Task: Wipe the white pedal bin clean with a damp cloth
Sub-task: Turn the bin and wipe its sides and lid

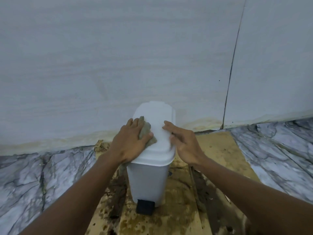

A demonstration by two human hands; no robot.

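Observation:
A white pedal bin (149, 182) with a closed lid (157, 116) and a black foot pedal (145, 206) stands close to the wall. My left hand (131, 141) lies flat on the left part of the lid and presses a grey-brown cloth (147, 133) against it, thumb over the cloth. My right hand (182, 141) rests with straight fingers on the lid's right edge and holds nothing.
The bin stands on a stained brown cardboard sheet (218, 150) laid over a marble-patterned floor (33, 175). A pale wall (118, 56) rises right behind it, with a dark vertical seam (232, 65) to the right and yellowish staining along its base.

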